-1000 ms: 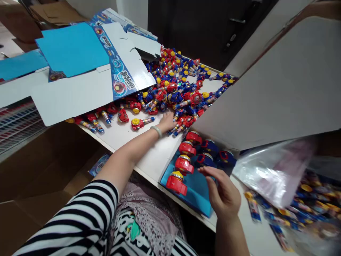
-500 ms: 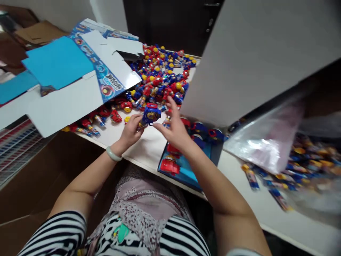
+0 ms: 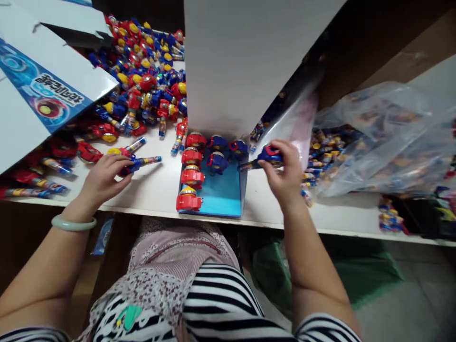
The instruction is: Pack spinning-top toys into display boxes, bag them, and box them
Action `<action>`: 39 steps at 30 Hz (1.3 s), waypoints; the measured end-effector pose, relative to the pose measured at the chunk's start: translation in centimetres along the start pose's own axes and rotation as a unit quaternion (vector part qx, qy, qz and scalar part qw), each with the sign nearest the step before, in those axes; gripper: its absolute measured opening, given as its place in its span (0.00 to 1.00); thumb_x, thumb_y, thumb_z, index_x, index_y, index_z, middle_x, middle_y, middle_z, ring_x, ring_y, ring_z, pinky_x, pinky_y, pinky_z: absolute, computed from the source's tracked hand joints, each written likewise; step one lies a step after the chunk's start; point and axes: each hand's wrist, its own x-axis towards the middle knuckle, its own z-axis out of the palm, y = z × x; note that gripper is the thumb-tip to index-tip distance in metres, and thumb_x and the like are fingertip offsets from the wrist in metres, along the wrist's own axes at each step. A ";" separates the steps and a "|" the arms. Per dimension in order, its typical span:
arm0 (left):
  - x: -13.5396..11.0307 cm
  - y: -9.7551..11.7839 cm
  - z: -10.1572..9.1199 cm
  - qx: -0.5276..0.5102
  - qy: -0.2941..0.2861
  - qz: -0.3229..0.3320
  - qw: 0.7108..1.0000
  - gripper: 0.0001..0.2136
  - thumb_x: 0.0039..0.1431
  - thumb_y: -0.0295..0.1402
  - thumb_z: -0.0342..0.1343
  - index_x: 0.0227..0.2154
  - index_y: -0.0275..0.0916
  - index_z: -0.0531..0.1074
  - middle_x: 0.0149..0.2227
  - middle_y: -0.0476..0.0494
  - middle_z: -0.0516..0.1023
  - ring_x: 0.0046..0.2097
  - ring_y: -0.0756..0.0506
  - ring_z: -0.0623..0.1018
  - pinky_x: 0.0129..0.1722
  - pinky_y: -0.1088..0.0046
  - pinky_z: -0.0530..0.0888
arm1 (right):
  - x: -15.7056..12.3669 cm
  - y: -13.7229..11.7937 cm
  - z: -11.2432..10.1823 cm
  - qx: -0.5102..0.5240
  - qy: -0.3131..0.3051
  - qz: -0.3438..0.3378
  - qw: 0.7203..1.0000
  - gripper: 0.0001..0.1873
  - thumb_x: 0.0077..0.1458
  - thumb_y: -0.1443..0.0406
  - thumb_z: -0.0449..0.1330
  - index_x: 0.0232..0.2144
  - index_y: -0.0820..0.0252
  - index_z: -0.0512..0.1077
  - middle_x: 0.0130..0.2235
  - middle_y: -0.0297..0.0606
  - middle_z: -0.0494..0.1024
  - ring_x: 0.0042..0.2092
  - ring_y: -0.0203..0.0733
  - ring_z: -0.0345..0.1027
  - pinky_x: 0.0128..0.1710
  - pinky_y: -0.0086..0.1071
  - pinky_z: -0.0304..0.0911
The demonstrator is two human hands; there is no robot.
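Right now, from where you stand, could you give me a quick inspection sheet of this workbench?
Surface: white table, toys spread across it.
Job's things: blue toy; tube toy; blue tray holding rows of red and blue toys.
Clutter: heap of toys; card sheets; clear bag of toys.
Hands: right hand holds the blue toy; left hand is beside the tube toy.
Cables: nothing seen.
Surroundings: green sheet below the table.

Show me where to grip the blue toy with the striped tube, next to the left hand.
Take its slim tube from above: the blue toy lies flat on the white table, the tube's free end pointing away from the left hand. Fingers could probably close around that narrow part more easily than the bulkier body.
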 end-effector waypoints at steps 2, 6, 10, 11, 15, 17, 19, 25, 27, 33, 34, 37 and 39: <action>0.2 0.1 0.0 0.004 -0.028 0.025 0.999 0.27 0.57 0.36 0.57 0.56 0.75 0.64 0.53 0.63 0.77 0.55 0.38 0.75 0.57 0.43 0.73 | -1.1 1.3 2.0 0.017 -0.010 -0.011 1.000 0.23 0.61 0.54 0.60 0.56 0.53 0.67 0.55 0.47 0.70 0.59 0.55 0.66 0.61 0.54 0.64; 1.1 1.5 -1.5 -0.001 -0.036 0.041 0.998 0.30 0.57 0.37 0.58 0.57 0.83 0.61 0.57 0.74 0.73 0.57 0.38 0.74 0.57 0.42 0.73 | -2.0 1.3 4.6 0.039 -0.064 -0.027 0.997 0.23 0.62 0.58 0.59 0.58 0.53 0.67 0.59 0.48 0.66 0.62 0.54 0.63 0.62 0.52 0.64; 1.6 3.9 -4.6 0.002 -0.002 0.012 1.000 0.30 0.56 0.38 0.57 0.54 0.88 0.61 0.59 0.89 0.66 0.60 0.38 0.73 0.61 0.40 0.69 | -2.0 1.0 5.1 0.019 -0.160 -0.037 0.986 0.24 0.62 0.60 0.59 0.59 0.54 0.68 0.59 0.50 0.66 0.62 0.55 0.63 0.62 0.50 0.65; 1.7 4.4 -5.3 0.001 0.019 0.010 1.000 0.29 0.56 0.38 0.58 0.53 0.88 0.62 0.58 0.90 0.65 0.60 0.39 0.73 0.62 0.40 0.68 | -2.0 1.0 5.2 0.011 -0.179 -0.037 0.983 0.24 0.62 0.61 0.59 0.59 0.56 0.69 0.59 0.51 0.67 0.61 0.55 0.63 0.61 0.51 0.65; 3.1 7.1 -7.2 -0.016 0.069 0.051 0.996 0.29 0.55 0.37 0.61 0.53 0.85 0.64 0.57 0.87 0.68 0.61 0.41 0.73 0.63 0.45 0.68 | -1.4 -0.2 5.2 -0.033 -0.195 -0.034 0.980 0.25 0.61 0.57 0.62 0.60 0.52 0.70 0.61 0.49 0.68 0.64 0.62 0.59 0.64 0.61 0.57; 4.8 9.7 -7.5 -0.038 0.040 0.107 0.993 0.27 0.52 0.36 0.63 0.51 0.80 0.70 0.56 0.82 0.72 0.60 0.41 0.74 0.62 0.46 0.71 | -0.4 -2.1 4.0 0.003 -0.168 -0.049 0.985 0.29 0.60 0.52 0.62 0.62 0.47 0.67 0.63 0.44 0.67 0.65 0.62 0.57 0.65 0.62 0.54; 7.0 13.2 -7.5 -0.081 -0.037 0.159 0.983 0.20 0.51 0.35 0.64 0.44 0.69 0.77 0.51 0.73 0.77 0.59 0.41 0.76 0.62 0.48 0.72 | 1.1 -4.7 2.4 0.090 -0.180 -0.076 0.977 0.36 0.58 0.47 0.63 0.65 0.44 0.61 0.65 0.40 0.66 0.65 0.58 0.60 0.65 0.58 0.58; 11.2 19.4 -4.7 -0.262 -0.137 0.150 0.943 0.14 0.54 0.43 0.65 0.42 0.47 0.78 0.50 0.51 0.77 0.63 0.37 0.73 0.61 0.48 0.72 | 1.8 -7.7 0.2 0.253 -0.283 -0.104 0.919 0.49 0.58 0.51 0.64 0.72 0.45 0.43 0.72 0.38 0.53 0.66 0.51 0.60 0.62 0.44 0.66; 11.8 16.4 -2.4 -0.257 -0.004 0.062 0.964 0.20 0.56 0.46 0.63 0.48 0.43 0.73 0.54 0.46 0.73 0.64 0.37 0.71 0.58 0.50 0.74 | -0.6 -6.0 1.4 0.253 -0.218 -0.049 0.941 0.46 0.57 0.53 0.65 0.70 0.46 0.46 0.70 0.41 0.56 0.62 0.50 0.67 0.56 0.42 0.72; 13.1 4.0 8.5 -0.108 -0.033 -0.254 0.961 0.16 0.58 0.37 0.62 0.45 0.35 0.70 0.48 0.37 0.76 0.52 0.39 0.76 0.56 0.59 0.73 | -9.2 -2.9 8.6 0.249 0.022 0.095 0.964 0.40 0.57 0.57 0.64 0.64 0.48 0.48 0.58 0.49 0.65 0.46 0.48 0.77 0.42 0.43 0.77; 13.1 3.3 10.1 -0.089 -0.068 -0.285 0.952 0.17 0.58 0.37 0.62 0.46 0.34 0.70 0.48 0.35 0.76 0.51 0.38 0.76 0.55 0.59 0.73 | -10.0 -2.9 9.6 0.240 0.037 0.095 0.966 0.39 0.57 0.57 0.65 0.63 0.48 0.50 0.57 0.49 0.66 0.47 0.48 0.77 0.43 0.43 0.77; 13.0 3.2 13.2 -0.067 -0.125 -0.325 0.935 0.15 0.58 0.38 0.61 0.43 0.34 0.71 0.47 0.33 0.76 0.50 0.37 0.76 0.52 0.61 0.72 | -10.9 -3.4 11.2 0.197 0.030 0.090 0.976 0.34 0.56 0.59 0.65 0.60 0.50 0.54 0.55 0.48 0.70 0.49 0.49 0.76 0.46 0.44 0.76; 13.0 3.4 14.0 -0.077 -0.120 -0.335 0.931 0.10 0.60 0.36 0.59 0.39 0.35 0.71 0.46 0.33 0.77 0.49 0.37 0.76 0.51 0.61 0.72 | -10.8 -3.7 11.5 0.170 -0.007 0.077 0.982 0.31 0.57 0.60 0.64 0.60 0.52 0.57 0.54 0.48 0.73 0.50 0.49 0.76 0.47 0.43 0.76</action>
